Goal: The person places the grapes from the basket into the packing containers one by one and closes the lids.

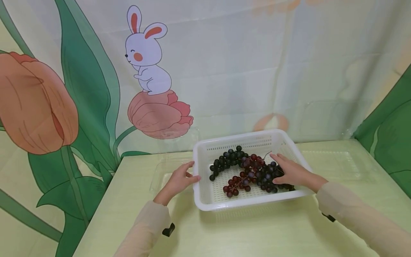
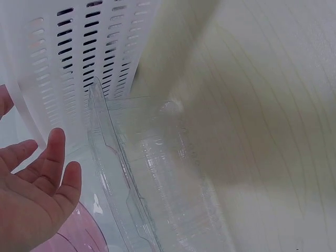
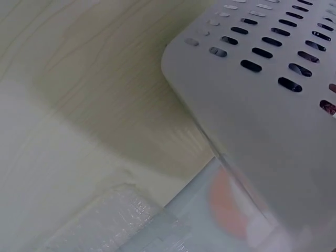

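A white perforated plastic basket [image 1: 237, 205] stands on the table with dark and red grapes inside. One black bunch [image 1: 228, 159] curves along the back left, a red bunch [image 1: 237, 184] lies in the middle, and a dark bunch [image 1: 267, 176] is at the right. My left hand [image 1: 179, 180] is at the basket's left rim, thumb by the edge and fingers loosely bent. Inside the basket, my right hand [image 1: 290, 171] reaches over the dark bunch with thumb and fingers spread apart. The right wrist view shows the basket's wall [image 3: 236, 105] but not that hand.
A clear plastic container [image 2: 168, 173] with a raised lid [image 2: 118, 173] stands left of the basket. Another clear container [image 1: 334, 164] is to the right. Behind the pale wood-grain table [image 1: 257, 232] hangs a printed cloth [image 1: 224, 71].
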Demonstrator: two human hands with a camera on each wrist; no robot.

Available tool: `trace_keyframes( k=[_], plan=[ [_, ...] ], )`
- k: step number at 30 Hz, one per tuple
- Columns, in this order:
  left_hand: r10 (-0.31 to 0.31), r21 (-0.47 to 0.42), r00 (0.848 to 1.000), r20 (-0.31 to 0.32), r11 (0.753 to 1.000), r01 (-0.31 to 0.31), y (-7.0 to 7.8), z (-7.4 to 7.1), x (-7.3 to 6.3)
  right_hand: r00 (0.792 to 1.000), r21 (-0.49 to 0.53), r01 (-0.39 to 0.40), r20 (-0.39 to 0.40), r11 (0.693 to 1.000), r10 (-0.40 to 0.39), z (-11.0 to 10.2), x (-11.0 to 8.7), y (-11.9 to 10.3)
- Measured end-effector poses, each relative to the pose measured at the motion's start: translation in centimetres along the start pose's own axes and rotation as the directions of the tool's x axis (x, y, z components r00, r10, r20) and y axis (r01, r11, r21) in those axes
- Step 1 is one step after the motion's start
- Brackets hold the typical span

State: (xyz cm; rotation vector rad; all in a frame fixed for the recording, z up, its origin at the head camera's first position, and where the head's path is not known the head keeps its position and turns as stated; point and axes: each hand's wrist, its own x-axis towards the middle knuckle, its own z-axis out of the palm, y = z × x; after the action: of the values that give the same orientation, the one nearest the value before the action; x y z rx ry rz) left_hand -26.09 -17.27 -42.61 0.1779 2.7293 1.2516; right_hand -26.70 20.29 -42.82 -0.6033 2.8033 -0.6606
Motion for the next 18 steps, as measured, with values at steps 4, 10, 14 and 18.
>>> trace_keyframes(
  k=[4, 10, 14, 18],
  plan=[
    [-0.011, -0.001, 1.0, 0.01, 1.0, 0.011, 0.1, 0.01, 0.01, 1.0, 0.0, -0.007, 0.001, 1.0, 0.007, 0.02, 0.04, 0.05],
    [-0.011, 0.01, 1.0, 0.007, 1.0, 0.011, -0.01, 0.01, 0.07, 1.0, -0.027, 0.009, -0.002, 1.0, -0.009, 0.09, 0.3, 0.11],
    [-0.012, 0.016, 1.0, 0.005, 1.0, 0.012, -0.04, 0.05, 0.07, 1.0, -0.062, 0.005, 0.016, 0.998, -0.004, 0.07, 0.48, 0.23],
    [-0.013, 0.02, 1.0, 0.002, 1.0, 0.013, 0.01, 0.05, 0.01, 0.999, -0.077, -0.014, 0.038, 0.997, 0.017, 0.05, 0.6, 0.18]
  ],
)
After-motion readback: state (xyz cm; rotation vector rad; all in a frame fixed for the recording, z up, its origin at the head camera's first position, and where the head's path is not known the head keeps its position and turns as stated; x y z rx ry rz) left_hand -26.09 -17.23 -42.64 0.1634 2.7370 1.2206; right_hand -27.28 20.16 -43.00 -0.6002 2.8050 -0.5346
